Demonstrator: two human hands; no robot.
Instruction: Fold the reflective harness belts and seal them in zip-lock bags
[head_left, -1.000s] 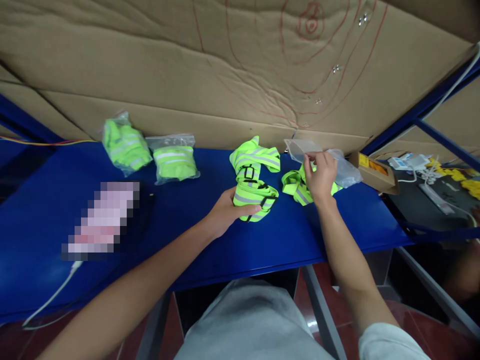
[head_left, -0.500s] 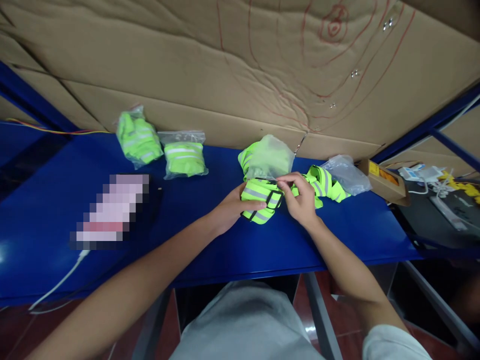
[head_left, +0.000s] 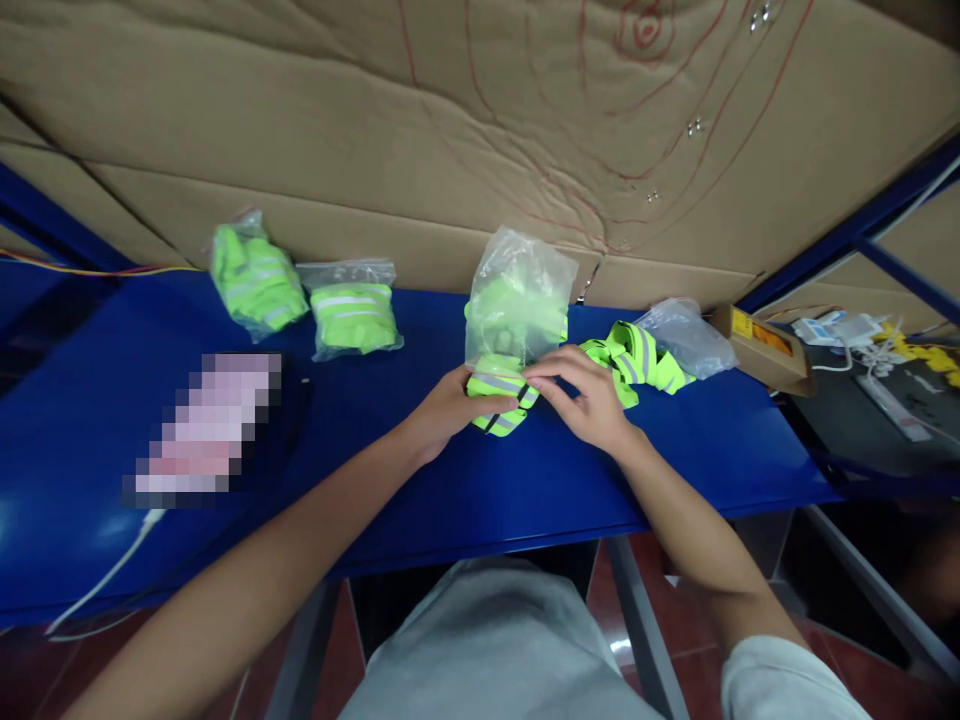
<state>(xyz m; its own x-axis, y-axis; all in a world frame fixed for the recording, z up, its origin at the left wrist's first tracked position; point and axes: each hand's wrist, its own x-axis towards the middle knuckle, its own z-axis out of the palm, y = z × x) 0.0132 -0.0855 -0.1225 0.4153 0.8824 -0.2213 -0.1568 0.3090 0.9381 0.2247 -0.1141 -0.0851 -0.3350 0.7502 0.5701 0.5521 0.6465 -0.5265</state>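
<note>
My left hand grips a folded neon-yellow reflective vest just above the blue table. My right hand pinches the mouth of a clear plastic bag that stands up over the vest. The bag's opening sits around the top of the vest, and another yellow vest shows dimly through the plastic behind it. One more loose folded vest lies to the right of my right hand.
Two bagged vests lie at the back left. An empty clear bag and a small cardboard box sit at the right. A blurred-out item with a white cable lies left. Cardboard sheets stand behind the table.
My right hand left the pile at the right with a clear bag and brought it over the vest in my left hand. The bag now stands upright and fuller over the vest.
</note>
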